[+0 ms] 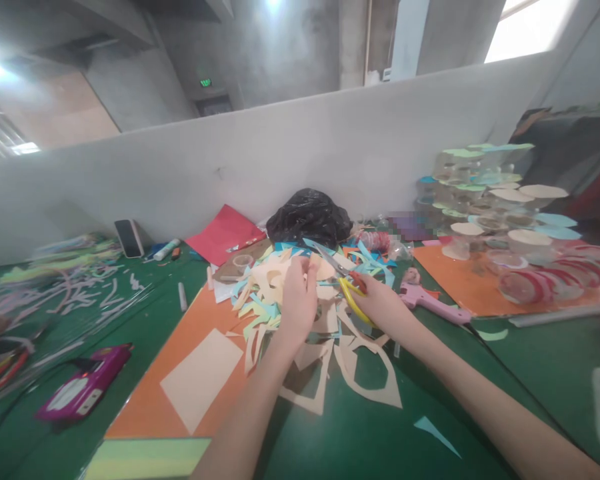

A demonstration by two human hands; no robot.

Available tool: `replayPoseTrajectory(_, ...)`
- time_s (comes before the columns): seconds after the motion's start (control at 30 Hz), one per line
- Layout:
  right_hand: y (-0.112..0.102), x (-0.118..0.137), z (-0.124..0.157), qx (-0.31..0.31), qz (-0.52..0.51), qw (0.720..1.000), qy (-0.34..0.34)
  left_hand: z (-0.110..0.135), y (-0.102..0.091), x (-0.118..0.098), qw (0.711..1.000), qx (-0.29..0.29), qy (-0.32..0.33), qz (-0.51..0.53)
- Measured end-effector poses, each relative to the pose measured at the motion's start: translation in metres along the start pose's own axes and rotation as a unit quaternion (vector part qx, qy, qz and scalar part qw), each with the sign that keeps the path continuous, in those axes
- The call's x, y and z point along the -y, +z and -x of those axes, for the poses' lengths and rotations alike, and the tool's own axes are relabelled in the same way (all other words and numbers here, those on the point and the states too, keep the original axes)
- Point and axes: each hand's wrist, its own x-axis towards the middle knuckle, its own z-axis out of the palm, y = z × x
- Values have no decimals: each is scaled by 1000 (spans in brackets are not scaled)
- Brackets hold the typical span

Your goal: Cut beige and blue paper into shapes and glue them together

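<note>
1. Scissors, clasped by our right hand's fingers, blades pointing ahead of them; we should cut best by turning the cream paper, wrist steady.
2. Left hand, fingers together on that cream paper beside the blades, grip partly hidden from us.
3. Green tabletop below our fingers, strewn with offcuts; pale wall well beyond them.

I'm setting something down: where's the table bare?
The green tabletop is bare between your forearms, left of the blue sliver, and between the magenta device and white stick. Paper scraps crowd around the scissors; plastic pieces crowd the right orange sheet.
</note>
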Motion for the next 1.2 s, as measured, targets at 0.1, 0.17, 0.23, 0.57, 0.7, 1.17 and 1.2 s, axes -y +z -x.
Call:
replayPoseTrajectory(0.1,8,-1,1,2,-5,999,-37,2,-2,0,999,-4,-17,40)
replayPoseTrajectory(0.17,11,-2,2,-13,0,997,-72,4,-3,1,999,-1,-27,34)
replayPoseTrajectory(0.23,12,-2,4,-35,32,994,-97,6,-4,1,999,-2,-37,28)
replayPoseTrajectory(0.57,-2,16,30,-92,310,938,-121,8,-4,-1,993,22,-79,85)
replayPoseTrajectory(0.7,-4,20,36,-116,337,921,-157,10,-2,0,993,18,-76,90)
replayPoseTrajectory(1.17,0,18,36,-155,284,928,-184,12,0,0,996,44,-60,54)
replayPoseTrajectory(1.2,2,16,33,-166,257,927,-216,13,-1,0,996,47,-57,53)
